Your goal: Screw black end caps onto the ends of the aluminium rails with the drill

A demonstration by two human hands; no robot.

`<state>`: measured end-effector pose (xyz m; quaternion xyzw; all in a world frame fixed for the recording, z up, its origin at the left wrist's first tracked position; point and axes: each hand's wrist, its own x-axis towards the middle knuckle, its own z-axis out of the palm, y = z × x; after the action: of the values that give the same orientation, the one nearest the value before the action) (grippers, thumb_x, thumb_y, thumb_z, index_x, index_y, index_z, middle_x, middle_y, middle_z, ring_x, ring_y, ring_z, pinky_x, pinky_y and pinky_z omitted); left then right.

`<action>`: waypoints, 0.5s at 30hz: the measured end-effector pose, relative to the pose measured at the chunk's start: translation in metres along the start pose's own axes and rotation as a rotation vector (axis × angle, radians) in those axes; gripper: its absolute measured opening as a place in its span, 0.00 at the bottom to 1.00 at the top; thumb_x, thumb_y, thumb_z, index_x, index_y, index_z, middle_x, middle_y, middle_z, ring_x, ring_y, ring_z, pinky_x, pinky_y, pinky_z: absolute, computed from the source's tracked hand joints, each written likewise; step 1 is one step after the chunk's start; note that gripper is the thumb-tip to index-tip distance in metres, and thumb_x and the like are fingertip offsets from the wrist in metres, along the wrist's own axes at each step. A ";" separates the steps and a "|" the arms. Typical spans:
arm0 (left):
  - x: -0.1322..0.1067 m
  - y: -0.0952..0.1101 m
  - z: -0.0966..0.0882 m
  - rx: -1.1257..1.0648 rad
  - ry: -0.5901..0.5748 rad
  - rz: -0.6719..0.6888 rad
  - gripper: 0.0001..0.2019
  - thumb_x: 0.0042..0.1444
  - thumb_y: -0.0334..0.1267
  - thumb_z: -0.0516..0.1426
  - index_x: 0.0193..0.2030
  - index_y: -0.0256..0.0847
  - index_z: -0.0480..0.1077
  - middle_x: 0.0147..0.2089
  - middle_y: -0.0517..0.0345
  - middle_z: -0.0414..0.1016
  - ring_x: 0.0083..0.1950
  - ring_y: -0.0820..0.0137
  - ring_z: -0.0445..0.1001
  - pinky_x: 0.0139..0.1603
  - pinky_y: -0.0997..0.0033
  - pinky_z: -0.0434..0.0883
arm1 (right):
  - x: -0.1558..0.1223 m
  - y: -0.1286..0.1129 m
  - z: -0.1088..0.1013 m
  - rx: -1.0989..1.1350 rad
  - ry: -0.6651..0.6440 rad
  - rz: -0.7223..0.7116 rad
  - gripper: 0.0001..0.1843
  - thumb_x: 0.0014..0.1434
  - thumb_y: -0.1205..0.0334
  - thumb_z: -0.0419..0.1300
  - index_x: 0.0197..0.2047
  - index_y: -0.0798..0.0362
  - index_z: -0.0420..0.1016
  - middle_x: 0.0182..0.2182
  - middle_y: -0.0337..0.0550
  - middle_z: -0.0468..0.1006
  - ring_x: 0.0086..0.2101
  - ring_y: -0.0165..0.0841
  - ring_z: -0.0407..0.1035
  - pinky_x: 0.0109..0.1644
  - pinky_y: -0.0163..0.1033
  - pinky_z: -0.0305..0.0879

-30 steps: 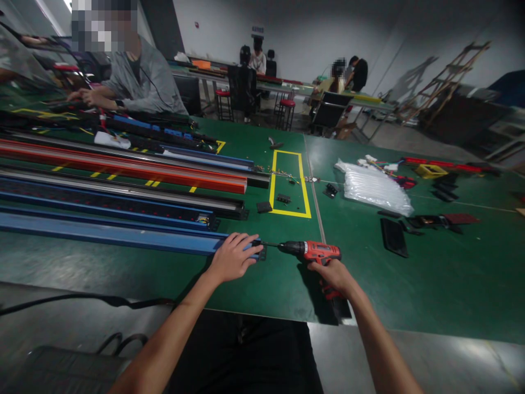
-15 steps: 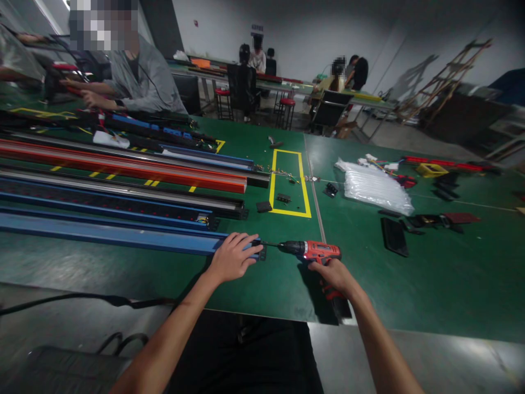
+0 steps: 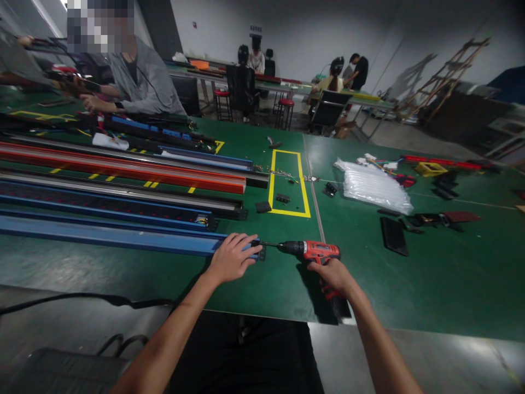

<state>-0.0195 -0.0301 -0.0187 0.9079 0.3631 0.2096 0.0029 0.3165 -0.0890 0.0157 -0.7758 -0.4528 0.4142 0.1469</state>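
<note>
A long blue metal rail (image 3: 139,236) runs along the near left of the table. My left hand (image 3: 229,258) lies across its right end, fingers over the top and thumb on the near side, gripping it. A small black end piece (image 3: 262,253) shows beyond the fingertips. In my right hand (image 3: 334,273) is a red and black cordless drill (image 3: 322,251), with my fingers wrapped around the handle. Its long thin bit (image 3: 270,244) points left and reaches the rail's end. The exact contact of the tip is too small to make out.
Behind the blue rail lie more rails, including a red one (image 3: 164,173). Small black parts (image 3: 283,198) and loose screws lie around a yellow taped rectangle (image 3: 309,208). To the right are bubble wrap (image 3: 375,186) and a black phone (image 3: 394,236). A co-worker (image 3: 143,82) sits across the table.
My hands, the drill and the blue rail look almost unmoved. Across the table, the co-worker's hand and the red tool near it have shifted up and left.
</note>
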 end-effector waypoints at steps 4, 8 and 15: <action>0.000 0.000 0.000 0.002 -0.014 -0.006 0.20 0.60 0.39 0.61 0.60 0.54 0.73 0.68 0.57 0.68 0.63 0.55 0.68 0.64 0.47 0.64 | 0.001 0.000 0.000 -0.030 0.013 0.000 0.15 0.55 0.51 0.64 0.27 0.53 0.71 0.19 0.42 0.76 0.19 0.32 0.71 0.23 0.33 0.65; 0.000 -0.001 0.000 0.000 -0.016 0.000 0.20 0.61 0.39 0.61 0.60 0.53 0.73 0.68 0.56 0.68 0.63 0.54 0.68 0.64 0.46 0.64 | 0.000 -0.001 -0.001 -0.033 0.008 -0.009 0.15 0.55 0.51 0.64 0.27 0.53 0.71 0.19 0.42 0.76 0.20 0.32 0.71 0.23 0.33 0.64; 0.000 -0.001 0.001 0.010 -0.011 0.009 0.19 0.61 0.39 0.61 0.59 0.53 0.73 0.68 0.55 0.68 0.63 0.54 0.68 0.64 0.46 0.64 | -0.002 -0.002 -0.002 -0.011 0.003 -0.005 0.14 0.54 0.51 0.64 0.27 0.53 0.71 0.19 0.41 0.75 0.20 0.32 0.71 0.24 0.33 0.65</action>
<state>-0.0200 -0.0295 -0.0196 0.9108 0.3598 0.2027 -0.0005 0.3160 -0.0888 0.0190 -0.7761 -0.4568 0.4101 0.1441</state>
